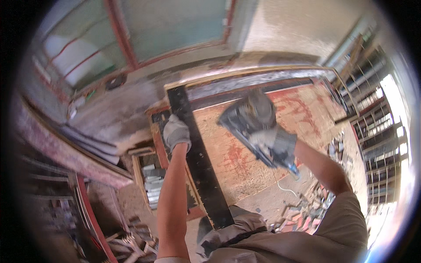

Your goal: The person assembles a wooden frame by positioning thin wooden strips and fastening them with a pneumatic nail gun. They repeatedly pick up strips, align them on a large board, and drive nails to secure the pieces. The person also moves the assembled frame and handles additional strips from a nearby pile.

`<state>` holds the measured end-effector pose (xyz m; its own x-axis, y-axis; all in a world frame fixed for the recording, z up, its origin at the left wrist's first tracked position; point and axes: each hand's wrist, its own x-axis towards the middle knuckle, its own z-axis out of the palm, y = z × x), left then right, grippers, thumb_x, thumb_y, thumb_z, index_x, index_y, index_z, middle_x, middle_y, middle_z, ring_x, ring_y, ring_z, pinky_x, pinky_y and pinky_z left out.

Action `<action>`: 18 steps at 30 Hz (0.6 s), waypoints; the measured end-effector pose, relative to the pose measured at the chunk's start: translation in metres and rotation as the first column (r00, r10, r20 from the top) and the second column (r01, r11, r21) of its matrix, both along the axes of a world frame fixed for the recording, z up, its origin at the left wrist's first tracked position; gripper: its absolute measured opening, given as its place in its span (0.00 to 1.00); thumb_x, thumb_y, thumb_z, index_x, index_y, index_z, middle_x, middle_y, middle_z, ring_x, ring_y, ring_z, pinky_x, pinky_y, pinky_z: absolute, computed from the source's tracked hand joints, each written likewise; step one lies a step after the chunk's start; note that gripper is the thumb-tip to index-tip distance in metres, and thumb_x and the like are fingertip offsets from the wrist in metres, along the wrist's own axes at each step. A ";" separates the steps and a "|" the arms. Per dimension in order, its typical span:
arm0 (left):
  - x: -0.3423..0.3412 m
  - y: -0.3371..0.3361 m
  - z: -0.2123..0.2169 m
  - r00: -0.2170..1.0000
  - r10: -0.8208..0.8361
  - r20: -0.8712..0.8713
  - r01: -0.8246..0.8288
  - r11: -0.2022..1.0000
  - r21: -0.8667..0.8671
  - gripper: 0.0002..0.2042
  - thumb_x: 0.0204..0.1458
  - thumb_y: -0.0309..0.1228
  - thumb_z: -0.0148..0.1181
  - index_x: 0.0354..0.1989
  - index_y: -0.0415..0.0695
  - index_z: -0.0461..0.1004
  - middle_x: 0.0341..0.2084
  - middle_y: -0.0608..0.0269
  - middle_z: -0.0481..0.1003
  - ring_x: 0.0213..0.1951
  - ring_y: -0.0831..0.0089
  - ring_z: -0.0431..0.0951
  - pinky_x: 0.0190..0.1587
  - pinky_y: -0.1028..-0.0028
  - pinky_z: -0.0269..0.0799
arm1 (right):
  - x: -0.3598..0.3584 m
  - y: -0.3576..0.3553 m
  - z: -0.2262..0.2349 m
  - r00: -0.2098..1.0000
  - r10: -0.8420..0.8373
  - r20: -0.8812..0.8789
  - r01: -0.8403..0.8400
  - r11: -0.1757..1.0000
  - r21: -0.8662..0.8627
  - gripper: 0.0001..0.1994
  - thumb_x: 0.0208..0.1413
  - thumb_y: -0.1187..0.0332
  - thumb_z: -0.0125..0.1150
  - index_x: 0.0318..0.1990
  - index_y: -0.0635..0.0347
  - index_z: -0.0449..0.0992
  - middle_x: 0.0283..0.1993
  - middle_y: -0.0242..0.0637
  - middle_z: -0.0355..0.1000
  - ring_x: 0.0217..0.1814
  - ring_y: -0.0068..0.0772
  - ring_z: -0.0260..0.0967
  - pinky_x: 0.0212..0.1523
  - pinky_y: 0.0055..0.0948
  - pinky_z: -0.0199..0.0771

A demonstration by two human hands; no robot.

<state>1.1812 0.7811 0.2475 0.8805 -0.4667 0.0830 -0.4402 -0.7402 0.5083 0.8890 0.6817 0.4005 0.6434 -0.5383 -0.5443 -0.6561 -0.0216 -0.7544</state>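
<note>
My right hand (274,140), in a grey knit glove, grips a dark nail gun (241,120), smeared by motion, above the wood-chip panel. A blue fitting (294,171) shows at the gun's rear. My left hand (177,133), gloved too, is closed at the left edge of a long black wooden board (199,162); what its fingers hold is hidden. This board runs from near my waist to the far side, along the left of the reddish-stained panel (254,162). A pale wooden strip (258,72) borders the far side.
A wooden box (139,175) with stacked metallic strips (154,186) stands below my left forearm. Scrap wood blocks (302,215) litter the floor at right. A metal grille (372,144) rises at far right, and a red-framed window (175,26) is behind the work.
</note>
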 end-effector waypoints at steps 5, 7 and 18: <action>0.030 -0.003 -0.049 0.915 -0.233 0.329 0.134 0.946 0.296 0.12 0.65 0.37 0.49 0.48 0.45 0.73 0.34 0.54 0.83 0.35 0.54 0.86 0.36 0.56 0.81 | -0.183 0.093 -0.092 0.924 -0.357 -0.138 0.379 0.906 0.188 0.12 0.53 0.60 0.70 0.28 0.58 0.78 0.20 0.32 0.72 0.18 0.23 0.67 0.19 0.27 0.68; 0.047 -0.006 -0.063 0.970 -0.115 0.212 0.079 0.982 0.170 0.13 0.66 0.39 0.48 0.45 0.44 0.74 0.34 0.53 0.83 0.35 0.53 0.85 0.35 0.57 0.80 | -0.260 0.138 -0.152 0.904 -0.355 -0.239 0.396 0.906 0.152 0.13 0.52 0.61 0.72 0.27 0.59 0.77 0.20 0.32 0.71 0.16 0.24 0.67 0.18 0.29 0.67; -0.005 -0.006 -0.037 0.731 0.118 0.672 -0.093 0.993 -0.074 0.09 0.57 0.37 0.58 0.40 0.48 0.79 0.36 0.50 0.79 0.42 0.53 0.79 0.46 0.57 0.74 | -0.607 0.227 -0.379 0.383 -0.665 -0.641 0.876 0.481 0.025 0.12 0.51 0.56 0.65 0.28 0.54 0.81 0.29 0.39 0.80 0.27 0.32 0.77 0.31 0.40 0.78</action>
